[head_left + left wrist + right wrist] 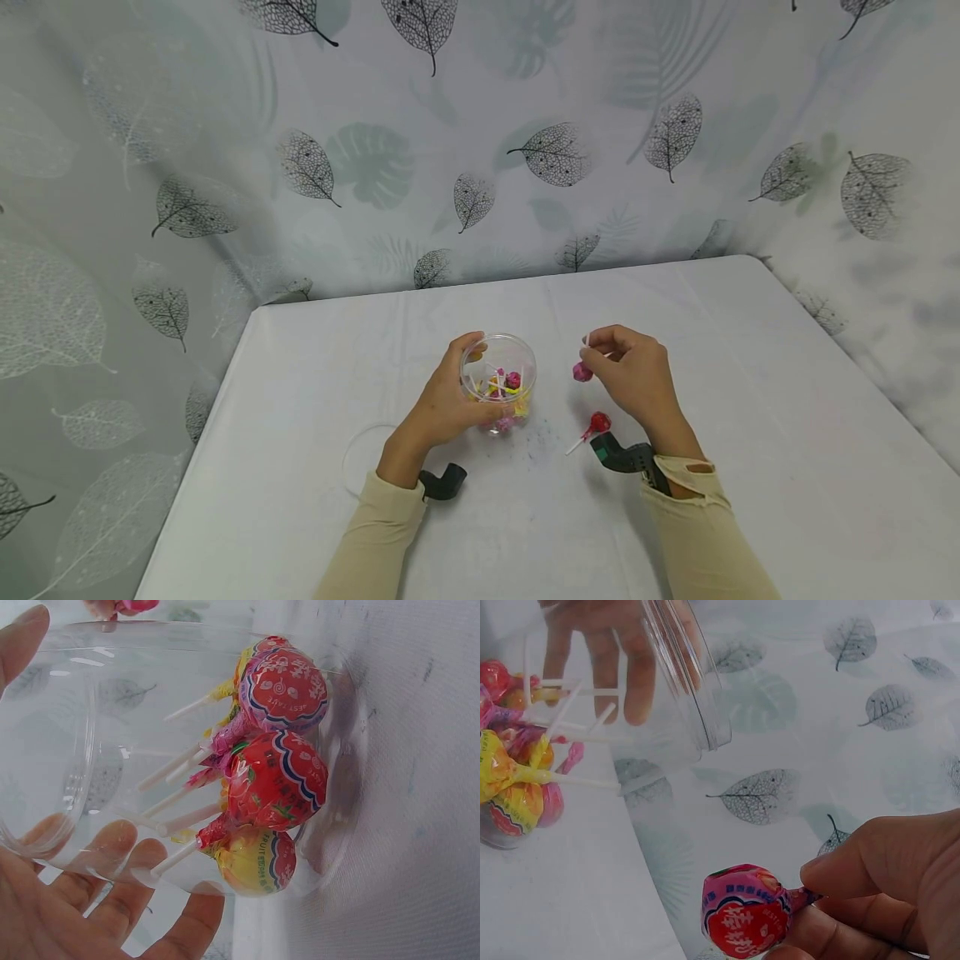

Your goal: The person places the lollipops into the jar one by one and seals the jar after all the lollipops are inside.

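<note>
A clear plastic jar [498,367] stands on the white table with several wrapped lollipops [277,780] inside, red, yellow and pink. My left hand [450,396] grips it from the left side, fingers curved round the wall. To the right of the jar, my right hand [630,367] pinches a pink lollipop [746,911] by its stick, just under the wrapper, with the candy end hanging down above the table. Beneath that hand a red lollipop [599,422] lies on the tabletop, its white stick pointing toward the lower left.
A clear round lid [347,458] lies on the table [300,533], partly behind my left wrist. Leaf-patterned cloth [480,125] rises behind the table and along both sides. Black camera mounts [622,456] are strapped to my wrists.
</note>
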`<state>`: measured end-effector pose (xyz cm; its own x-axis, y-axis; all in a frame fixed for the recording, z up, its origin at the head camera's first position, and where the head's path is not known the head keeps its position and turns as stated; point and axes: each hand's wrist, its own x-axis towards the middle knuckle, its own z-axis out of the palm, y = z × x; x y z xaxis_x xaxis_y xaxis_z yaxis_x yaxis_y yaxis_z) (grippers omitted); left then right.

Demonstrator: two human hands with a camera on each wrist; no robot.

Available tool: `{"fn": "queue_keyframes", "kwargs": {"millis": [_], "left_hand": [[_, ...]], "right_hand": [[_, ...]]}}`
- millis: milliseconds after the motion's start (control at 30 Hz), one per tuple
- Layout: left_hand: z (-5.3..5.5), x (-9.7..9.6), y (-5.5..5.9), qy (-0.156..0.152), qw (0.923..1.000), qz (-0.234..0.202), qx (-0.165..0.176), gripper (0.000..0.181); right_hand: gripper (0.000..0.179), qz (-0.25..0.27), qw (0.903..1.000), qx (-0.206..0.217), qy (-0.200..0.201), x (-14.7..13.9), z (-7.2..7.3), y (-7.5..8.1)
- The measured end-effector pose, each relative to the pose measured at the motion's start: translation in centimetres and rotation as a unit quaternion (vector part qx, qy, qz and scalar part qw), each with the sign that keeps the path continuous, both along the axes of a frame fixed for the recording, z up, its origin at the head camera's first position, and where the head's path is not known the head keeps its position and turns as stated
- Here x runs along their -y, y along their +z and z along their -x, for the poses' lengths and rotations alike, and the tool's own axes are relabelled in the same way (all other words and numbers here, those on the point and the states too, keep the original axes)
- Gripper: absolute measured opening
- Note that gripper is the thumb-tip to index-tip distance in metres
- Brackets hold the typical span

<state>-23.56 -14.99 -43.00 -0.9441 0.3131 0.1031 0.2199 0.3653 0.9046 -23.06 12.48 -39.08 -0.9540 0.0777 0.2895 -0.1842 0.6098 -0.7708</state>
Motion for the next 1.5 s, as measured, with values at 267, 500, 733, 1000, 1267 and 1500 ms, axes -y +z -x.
{"fn": "queue_keyframes", "kwargs": {"millis": [267, 500, 733, 1000, 1267, 1500], "left_hand": [[-0.1, 0.0, 0.1, 0.000, 1.0000, 0.000, 0.001, 0.109], [-0.1, 0.0, 0.1, 0.001, 1.0000, 0.004, -0.003, 0.109], [-0.1, 0.0, 0.0, 0.002, 1.0000, 0.006, -0.001, 0.106], [0.0, 0.1, 0.0, 0.000, 1.0000, 0.007, -0.006, 0.107], [0.0, 0.1, -0.1, -0.002, 0.9999, 0.006, -0.008, 0.108], [0.0, 0.0, 0.0, 0.001, 1.0000, 0.008, -0.005, 0.108]], "right_hand": [[0.010, 0.009, 0.9999, -0.010, 0.003, 0.2, -0.3, 0.4], [0.010, 0.017, 0.9997, -0.017, 0.008, 0.4, -0.4, 0.6], [0.010, 0.019, 0.9996, -0.016, 0.011, 0.4, -0.5, 0.7], [0.008, 0.032, 0.9991, -0.022, 0.018, 0.5, -0.7, 1.0], [0.008, 0.046, 0.9984, -0.022, 0.024, 0.6, -0.9, 1.3], [0.009, 0.054, 0.9979, -0.025, 0.026, 0.7, -1.0, 1.3]]}}
